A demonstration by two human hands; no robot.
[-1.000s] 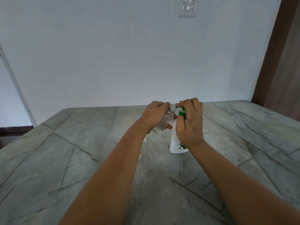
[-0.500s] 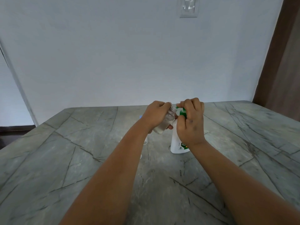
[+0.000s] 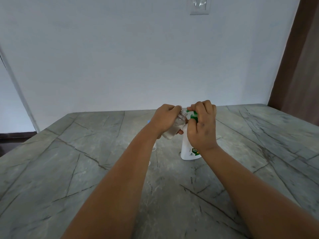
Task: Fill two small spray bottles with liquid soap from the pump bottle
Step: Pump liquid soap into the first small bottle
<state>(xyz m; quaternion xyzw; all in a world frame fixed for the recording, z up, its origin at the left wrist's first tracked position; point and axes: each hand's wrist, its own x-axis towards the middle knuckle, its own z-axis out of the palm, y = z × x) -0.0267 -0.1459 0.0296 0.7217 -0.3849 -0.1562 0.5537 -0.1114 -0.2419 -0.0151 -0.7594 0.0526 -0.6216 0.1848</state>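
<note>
1. Your work surface is a grey-green stone table (image 3: 86,169), matt, crossed by thin dark veins; behind it stands a plain white wall (image 3: 138,57), with a brown wooden panel (image 3: 300,66) at the far right
2. The pump bottle (image 3: 187,149) is white smooth plastic with rounded shoulders, a green-and-white label low on its front and a green pump head (image 3: 194,116); it stands upright on the table, a little right of centre
3. The small spray bottle (image 3: 176,125) is clear plastic, cylindrical, with a ribbed threaded neck and no cap; it looks cloudy toward its base, which may be soap, though you cannot tell how full it is
4. Your left hand (image 3: 165,119) has its fingers curled round the spray bottle, holding it tilted above the table, open mouth up and to the right, just beside the green spout
5. Your right hand (image 3: 202,125) is folded over the pump head, fingers bent and close together on top of it, the palm covering the bottle's upper body
6. Part of another clear small container (image 3: 154,147) shows behind your left forearm, mostly hidden
</note>
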